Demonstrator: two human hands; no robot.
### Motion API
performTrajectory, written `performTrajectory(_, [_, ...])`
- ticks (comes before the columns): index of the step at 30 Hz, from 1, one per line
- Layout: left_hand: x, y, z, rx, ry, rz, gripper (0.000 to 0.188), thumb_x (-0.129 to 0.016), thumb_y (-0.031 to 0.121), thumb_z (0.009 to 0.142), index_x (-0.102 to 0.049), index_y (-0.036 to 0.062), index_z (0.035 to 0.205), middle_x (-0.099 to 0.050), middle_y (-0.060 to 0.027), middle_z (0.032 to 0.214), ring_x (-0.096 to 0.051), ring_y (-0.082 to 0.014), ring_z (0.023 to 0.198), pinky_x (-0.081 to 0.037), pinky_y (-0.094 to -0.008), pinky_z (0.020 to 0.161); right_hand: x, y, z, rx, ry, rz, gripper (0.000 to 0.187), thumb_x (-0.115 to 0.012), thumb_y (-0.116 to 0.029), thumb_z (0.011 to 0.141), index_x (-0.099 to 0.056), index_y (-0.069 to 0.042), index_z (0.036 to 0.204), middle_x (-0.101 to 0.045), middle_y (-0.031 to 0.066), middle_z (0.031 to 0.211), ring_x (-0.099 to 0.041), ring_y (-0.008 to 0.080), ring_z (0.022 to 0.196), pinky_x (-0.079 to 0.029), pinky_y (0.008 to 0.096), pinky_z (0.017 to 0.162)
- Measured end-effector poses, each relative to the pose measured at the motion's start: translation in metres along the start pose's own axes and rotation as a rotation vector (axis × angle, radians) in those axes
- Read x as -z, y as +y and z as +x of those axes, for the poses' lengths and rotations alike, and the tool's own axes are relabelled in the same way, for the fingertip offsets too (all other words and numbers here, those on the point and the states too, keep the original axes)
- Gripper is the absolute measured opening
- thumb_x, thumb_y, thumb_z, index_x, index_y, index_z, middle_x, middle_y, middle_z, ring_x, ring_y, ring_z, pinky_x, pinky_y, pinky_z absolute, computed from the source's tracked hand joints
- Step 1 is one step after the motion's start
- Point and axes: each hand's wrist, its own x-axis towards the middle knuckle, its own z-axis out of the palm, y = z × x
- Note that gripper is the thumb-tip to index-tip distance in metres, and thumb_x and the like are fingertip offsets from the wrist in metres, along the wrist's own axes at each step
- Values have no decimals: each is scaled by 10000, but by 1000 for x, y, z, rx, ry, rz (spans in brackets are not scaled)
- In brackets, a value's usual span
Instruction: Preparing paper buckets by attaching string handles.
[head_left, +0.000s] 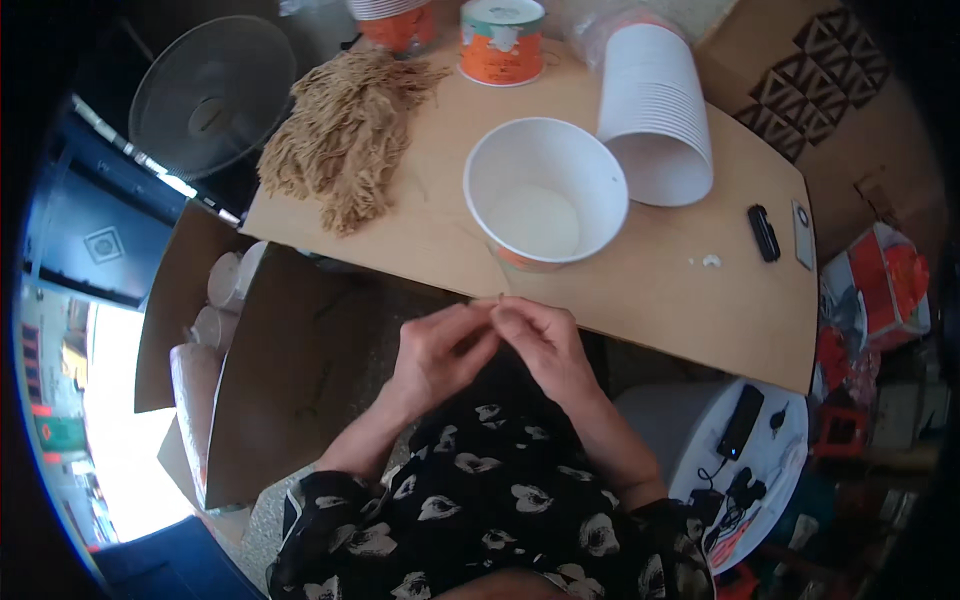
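My left hand [440, 350] and my right hand [548, 348] meet at the fingertips just off the table's front edge. Both are closed in a pinch, and whatever lies between the fingertips is too small to name. Right beyond them a large white paper bucket [478, 190] stands with its mouth toward me, its inside white to the bottom. To its left lies a loose heap of brown, crinkled paper strands [350, 130]. A nested stack of white paper buckets [655, 95] rests on its side to the right.
On the table [690, 320] are a black stapler-like tool [764, 234] and white scraps [711, 261]. An orange tub with a green lid [502, 45] stands at the back. Left is an open cardboard box [270, 380]; right, a round white surface [690, 440] holds cables and a black device [741, 422].
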Motion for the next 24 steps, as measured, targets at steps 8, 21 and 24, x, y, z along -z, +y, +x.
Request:
performTrajectory(8, [-27, -9, -30, 158, -209, -252, 54, -736, 29, 874, -731, 8, 923, -658, -43, 670, -601, -59, 562, -468, -230, 519, 44, -1, -41, 130, 561, 84, 253, -560, -142, 1037, -680, 62, 1127, -722, 120, 888, -628, 124, 722, -516, 257, 695])
performTrajectory(21, [-59, -26, -42, 161, -539, -174, 52, -739, 24, 886, -744, 9, 935, -687, -25, 698, -619, -53, 604, -502, -221, 562, 112, -32, -43, 257, 700, 72, 258, -535, -159, 1056, -674, 37, 1150, -533, -4, 715, -395, 31, 580, -295, 187, 499])
performTrajectory(24, [-58, -24, -38, 217, -645, -155, 125, -769, 69, 864, -744, 12, 972, -721, -95, 806, -693, -130, 668, -543, -258, 603, 108, -33, -44, 183, 637, 0, 268, -538, -178, 1056, -679, 40, 1118, -456, -45, 663, -353, 27, 574, -259, 193, 498])
